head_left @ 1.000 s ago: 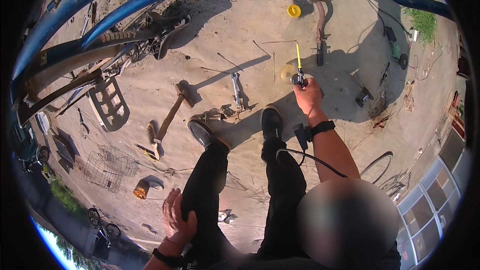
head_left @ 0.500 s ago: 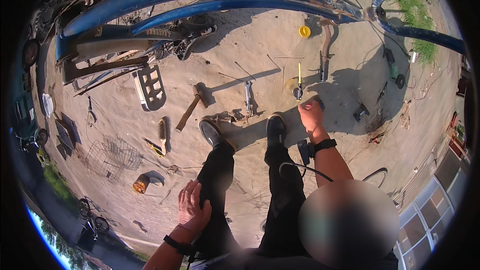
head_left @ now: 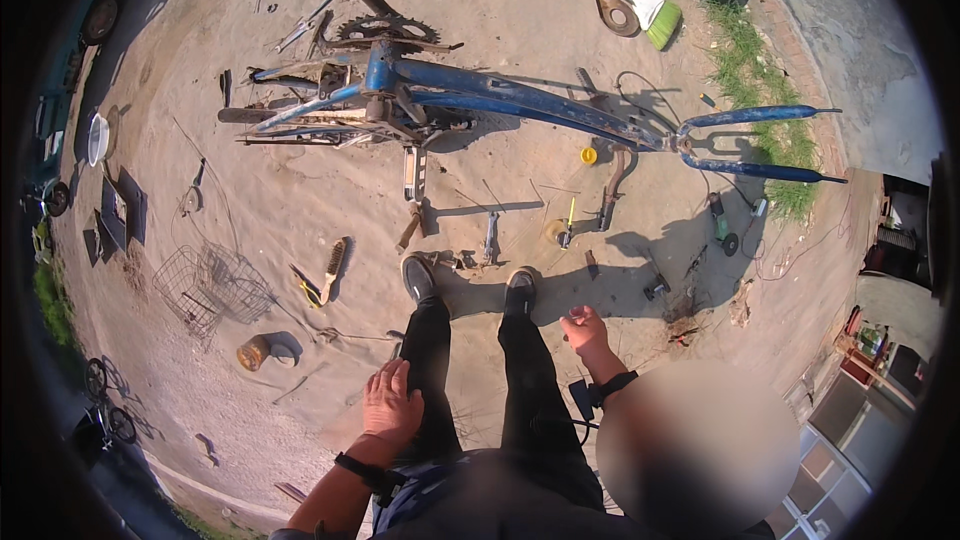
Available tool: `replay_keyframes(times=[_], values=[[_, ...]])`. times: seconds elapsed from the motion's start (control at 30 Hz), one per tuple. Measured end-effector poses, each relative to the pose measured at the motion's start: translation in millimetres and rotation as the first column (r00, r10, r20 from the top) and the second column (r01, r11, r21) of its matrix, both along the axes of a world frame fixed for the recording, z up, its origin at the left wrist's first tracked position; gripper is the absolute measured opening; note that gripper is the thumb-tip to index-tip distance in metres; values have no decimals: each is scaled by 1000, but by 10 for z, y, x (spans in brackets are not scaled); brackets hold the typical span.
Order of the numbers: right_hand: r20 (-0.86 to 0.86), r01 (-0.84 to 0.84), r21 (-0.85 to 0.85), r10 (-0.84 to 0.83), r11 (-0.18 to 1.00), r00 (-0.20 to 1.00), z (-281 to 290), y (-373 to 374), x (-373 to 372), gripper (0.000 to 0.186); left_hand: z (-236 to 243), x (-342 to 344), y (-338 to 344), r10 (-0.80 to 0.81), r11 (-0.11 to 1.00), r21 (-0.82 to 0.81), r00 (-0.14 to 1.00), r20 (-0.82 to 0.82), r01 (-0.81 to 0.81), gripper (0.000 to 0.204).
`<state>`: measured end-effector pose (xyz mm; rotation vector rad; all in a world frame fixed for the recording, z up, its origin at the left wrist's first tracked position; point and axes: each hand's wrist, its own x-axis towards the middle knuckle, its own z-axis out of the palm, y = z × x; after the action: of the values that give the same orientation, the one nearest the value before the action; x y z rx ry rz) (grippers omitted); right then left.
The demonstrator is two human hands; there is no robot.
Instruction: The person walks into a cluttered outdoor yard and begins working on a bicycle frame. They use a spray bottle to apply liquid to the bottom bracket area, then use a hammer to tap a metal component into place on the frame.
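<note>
I stand on sandy ground above a stripped blue bicycle frame (head_left: 520, 100) lying on its side. My left hand (head_left: 390, 402) rests flat on my left thigh, fingers spread, with a dark watch at the wrist. My right hand (head_left: 584, 328) hangs free at knee height, fingers loosely curled, holding nothing; a black band with a cable sits on its forearm. A yellow-handled screwdriver (head_left: 568, 220) stands on the ground beyond my right shoe (head_left: 520, 287), beside a wrench (head_left: 490, 237) and a hammer (head_left: 410, 228).
A wire basket (head_left: 205, 285) and a brush (head_left: 333, 262) lie to the left. A yellow cap (head_left: 589, 155), a rusty curved part (head_left: 612, 185), an angle grinder (head_left: 722, 225) and a chainring (head_left: 385, 28) are scattered about. Grass (head_left: 765, 80) borders the right.
My right hand let go of the yellow-handled screwdriver and drew back toward my knee. The view rose, so the whole bicycle frame now shows. The left hand stayed on my thigh.
</note>
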<state>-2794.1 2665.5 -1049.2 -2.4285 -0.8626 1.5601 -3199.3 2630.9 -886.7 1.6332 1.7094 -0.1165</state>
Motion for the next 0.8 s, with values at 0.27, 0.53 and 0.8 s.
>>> replay_keyframes(times=[0.27, 0.53, 0.8], values=[[16, -273, -15, 273, 962, 962, 814, 37, -370, 42, 374, -749, -298, 211, 977, 21, 977, -35, -211, 60], [-171, -291, -48, 279, 955, 945, 1537, 460, -1233, 41, 559, -1164, -605, 386, 921, -35, 921, -42, -388, 59], [-164, -384, 8, 380, 923, 910, 1816, 761, -1762, 36, 557, -1251, -726, 451, 889, -68, 892, -28, -452, 60]])
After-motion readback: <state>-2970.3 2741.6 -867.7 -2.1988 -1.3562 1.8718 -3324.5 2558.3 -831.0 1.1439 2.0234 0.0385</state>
